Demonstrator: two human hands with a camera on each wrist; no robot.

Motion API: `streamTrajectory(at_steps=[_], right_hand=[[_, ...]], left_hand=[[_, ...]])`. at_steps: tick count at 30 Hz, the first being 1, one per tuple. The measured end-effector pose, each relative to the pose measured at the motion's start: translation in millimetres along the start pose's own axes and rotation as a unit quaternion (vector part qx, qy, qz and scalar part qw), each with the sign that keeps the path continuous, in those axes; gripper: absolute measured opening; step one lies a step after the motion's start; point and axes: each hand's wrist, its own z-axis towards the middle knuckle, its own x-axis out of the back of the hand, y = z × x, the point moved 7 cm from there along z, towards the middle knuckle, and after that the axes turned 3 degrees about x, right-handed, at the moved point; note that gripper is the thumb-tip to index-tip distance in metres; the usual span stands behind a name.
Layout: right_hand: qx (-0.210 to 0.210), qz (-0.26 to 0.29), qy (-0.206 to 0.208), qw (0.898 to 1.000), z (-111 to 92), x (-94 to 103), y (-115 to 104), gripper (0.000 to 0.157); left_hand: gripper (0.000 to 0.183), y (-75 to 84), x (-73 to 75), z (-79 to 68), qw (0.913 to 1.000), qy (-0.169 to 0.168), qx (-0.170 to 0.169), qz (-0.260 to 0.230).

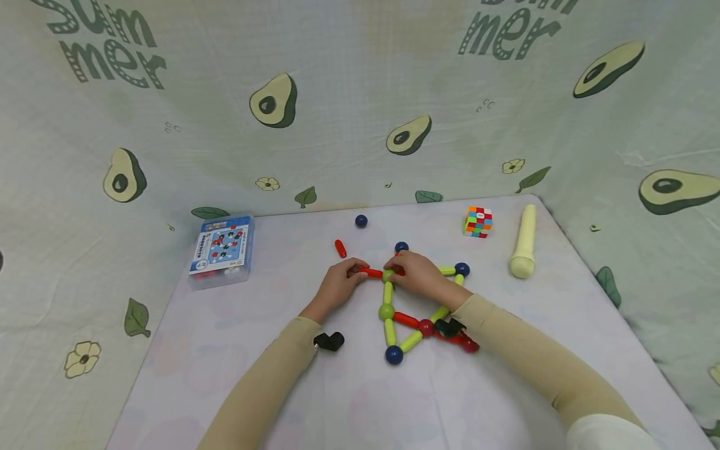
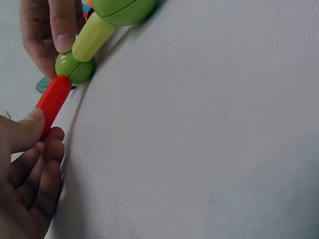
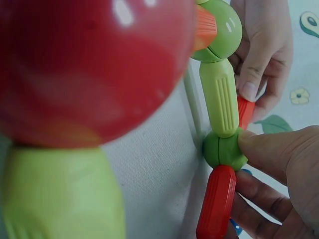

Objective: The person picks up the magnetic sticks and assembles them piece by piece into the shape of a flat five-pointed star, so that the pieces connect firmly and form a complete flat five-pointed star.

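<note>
My left hand [image 1: 339,282] pinches a red rod [image 2: 54,103] between thumb and fingers. The rod's far end meets a green ball [image 2: 75,68], which my right hand [image 1: 416,273] grips with thumb and fingers. In the right wrist view a yellow-green rod [image 3: 220,98] and another red rod [image 3: 216,201] also join that ball. These belong to a flat frame of rods and balls on the table, with a second green ball [image 1: 386,312], a red ball [image 1: 425,327] and a dark blue ball [image 1: 394,355]. My right forearm hides part of the frame.
A loose red rod [image 1: 340,248] and a loose blue ball [image 1: 361,221] lie beyond my hands. The boxed set [image 1: 222,250] is at the back left. A puzzle cube [image 1: 478,222] and a cream microphone-shaped object [image 1: 524,242] stand at the back right, before the hanging cloth [image 1: 349,169].
</note>
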Motion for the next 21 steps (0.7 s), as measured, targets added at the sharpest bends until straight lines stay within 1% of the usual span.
streamTrajectory(at_steps=[4,8,11,14,15,17,19,21], right_hand=[[-0.001,0.000,-0.002,1.000,0,-0.6,1,0.024],[-0.005,-0.001,-0.003,1.000,0,-0.5,2,0.024],[-0.008,0.000,-0.002,1.000,-1,-0.2,3,0.024],[-0.008,0.000,-0.003,1.000,-1,-0.4,2,0.023],[-0.008,0.001,-0.003,1.000,-1,-0.7,2,0.023],[-0.007,0.002,-0.004,1.000,-1,-0.8,2,0.023],[-0.006,0.002,-0.005,1.000,-1,-0.8,1,0.023],[-0.004,0.003,-0.004,1.000,-1,-0.3,0,0.023]], left_hand=[[0.021,0.5,-0.2,0.3,1.0000,0.003,-0.005,0.004],[0.023,3.0,0.7,1.1,0.9996,0.013,-0.020,0.012],[0.025,4.7,0.7,1.8,0.9993,0.014,-0.030,0.017],[0.027,2.4,2.8,1.8,0.9996,0.019,-0.019,0.008],[0.027,0.2,4.4,2.2,0.9996,0.026,-0.012,0.003],[0.024,-4.9,10.1,2.9,0.9985,0.053,0.003,-0.012],[0.021,-10.6,18.5,3.6,0.9951,0.094,0.018,-0.023],[0.020,-15.9,27.1,4.8,0.9902,0.135,0.031,-0.015]])
